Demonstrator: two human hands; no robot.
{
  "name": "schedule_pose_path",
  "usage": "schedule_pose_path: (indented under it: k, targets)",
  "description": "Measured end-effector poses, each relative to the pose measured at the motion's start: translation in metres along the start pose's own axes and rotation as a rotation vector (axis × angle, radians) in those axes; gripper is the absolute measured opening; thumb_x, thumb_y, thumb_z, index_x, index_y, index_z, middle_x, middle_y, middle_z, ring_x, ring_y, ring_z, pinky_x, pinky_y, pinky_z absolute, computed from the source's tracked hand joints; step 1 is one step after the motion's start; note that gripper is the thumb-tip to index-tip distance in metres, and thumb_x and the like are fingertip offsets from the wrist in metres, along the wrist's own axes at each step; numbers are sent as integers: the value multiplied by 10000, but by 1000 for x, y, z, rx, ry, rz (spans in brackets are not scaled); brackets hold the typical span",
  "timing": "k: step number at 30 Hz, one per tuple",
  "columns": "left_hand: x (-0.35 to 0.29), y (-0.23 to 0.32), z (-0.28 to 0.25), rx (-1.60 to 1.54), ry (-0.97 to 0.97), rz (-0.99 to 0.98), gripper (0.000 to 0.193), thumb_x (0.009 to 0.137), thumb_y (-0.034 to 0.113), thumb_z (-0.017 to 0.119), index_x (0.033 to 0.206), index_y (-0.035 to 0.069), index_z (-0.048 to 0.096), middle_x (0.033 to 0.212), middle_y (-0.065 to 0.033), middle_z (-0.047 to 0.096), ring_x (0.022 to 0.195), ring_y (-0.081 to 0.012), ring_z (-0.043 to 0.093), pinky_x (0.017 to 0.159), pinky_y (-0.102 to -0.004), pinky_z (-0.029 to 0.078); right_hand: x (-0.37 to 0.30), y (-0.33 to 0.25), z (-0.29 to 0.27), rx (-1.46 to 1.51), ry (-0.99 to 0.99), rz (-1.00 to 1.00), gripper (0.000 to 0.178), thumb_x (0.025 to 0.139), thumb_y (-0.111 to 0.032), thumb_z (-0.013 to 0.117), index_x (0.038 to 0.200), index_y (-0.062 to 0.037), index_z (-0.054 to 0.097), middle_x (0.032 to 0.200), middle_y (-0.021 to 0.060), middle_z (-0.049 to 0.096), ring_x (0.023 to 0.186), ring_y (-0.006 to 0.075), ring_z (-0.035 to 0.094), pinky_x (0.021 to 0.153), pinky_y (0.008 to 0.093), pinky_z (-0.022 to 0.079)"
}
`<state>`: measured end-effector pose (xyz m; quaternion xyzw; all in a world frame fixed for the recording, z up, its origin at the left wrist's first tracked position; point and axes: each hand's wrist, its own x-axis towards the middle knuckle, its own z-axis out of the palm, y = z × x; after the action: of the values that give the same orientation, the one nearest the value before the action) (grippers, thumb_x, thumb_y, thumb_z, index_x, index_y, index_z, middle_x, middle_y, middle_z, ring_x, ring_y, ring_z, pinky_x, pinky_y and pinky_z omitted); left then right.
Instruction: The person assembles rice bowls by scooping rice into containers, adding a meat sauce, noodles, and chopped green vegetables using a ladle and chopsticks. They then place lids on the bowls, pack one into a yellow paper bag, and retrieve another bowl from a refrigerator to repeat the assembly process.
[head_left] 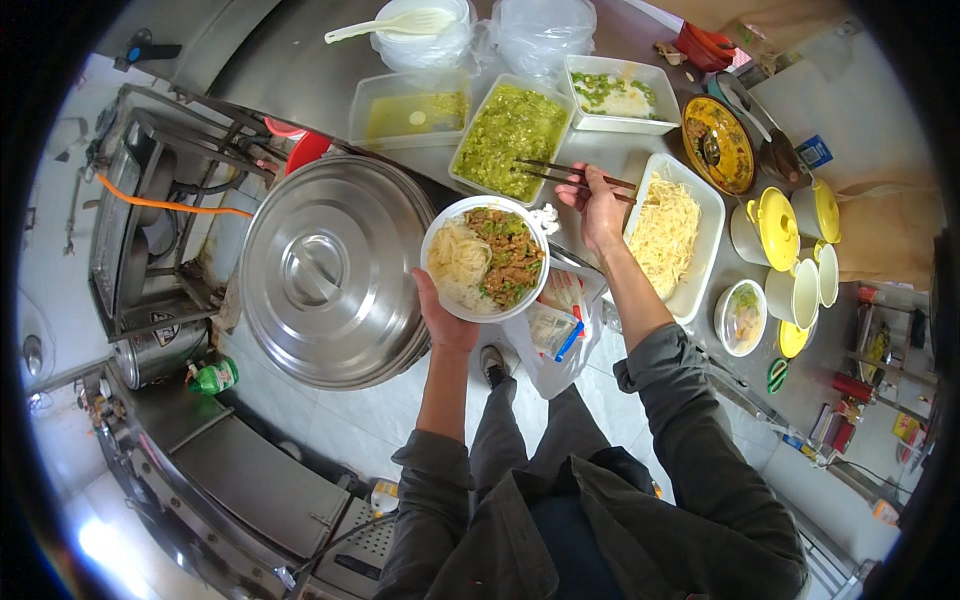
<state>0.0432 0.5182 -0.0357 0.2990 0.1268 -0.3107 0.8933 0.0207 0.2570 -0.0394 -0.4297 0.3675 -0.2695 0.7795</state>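
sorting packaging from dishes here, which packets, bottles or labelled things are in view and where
Blue packet: far right counter, small, rectangular.
Green bottle: lying left, below the steel lid.
Clear bag: hanging under the bowl, red and blue packets inside.
Red-yellow packets: right edge, too small to tell.

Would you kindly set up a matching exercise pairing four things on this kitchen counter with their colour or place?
Things:
1. bowl
2. chopsticks
3. pot lid
4. small pots

Descriptions:
A. yellow lids
B. held in the right hand
C. shiny steel, left of the bowl
D. resting on the left hand, filled with noodles and greens

Pairs: 1-D, 2-B, 3-C, 4-A
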Motion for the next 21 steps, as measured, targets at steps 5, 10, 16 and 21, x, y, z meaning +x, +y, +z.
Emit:
schedule_pose_path:
  k: [5, 10, 16, 21]
  targets:
    - [4, 1, 5, 36, 15, 21, 746, 1025, 633, 301, 1514, 73, 360, 1513, -128, 443, 1373, -312, 446, 1150, -465, 365, 6, 12, 4, 171, 46, 103, 288, 1055, -209, 462, 1112, 40, 594, 942, 138, 628, 759, 255, 692, 674, 320, 612]
    - [11, 4, 13, -12, -30, 8, 732, 1039, 612, 276, 1521, 66, 343, 1530, -118, 425, 1398, -293, 423, 1172, -430, 336, 9, 13, 1, 267, 118, 180, 294, 1049, -226, 453, 1110, 36, 573, 979, 153, 586, 828, 282, 655, 759, 354, 567]
    - [27, 1, 25, 10, -54, 93, 708, 1057, 571, 258, 1513, 35, 337, 1523, -141, 429, 1397, -309, 423, 1168, -461, 340, 11, -19, -8, 269, 81, 142, 282, 1037, -214, 479, 1123, 34, 583, 1009, 141, 607, 821, 252, 663, 743, 315, 576]
    - [36, -2, 23, -55, -124, 118, 750, 1033, 619, 286, 1522, 53, 333, 1540, -118, 416, 1406, -293, 415, 1178, -456, 327, -27, -62, -16, 246, -115, 31, 302, 1046, -231, 492, 1125, 37, 606, 936, 114, 651, 748, 233, 695, 661, 308, 588]
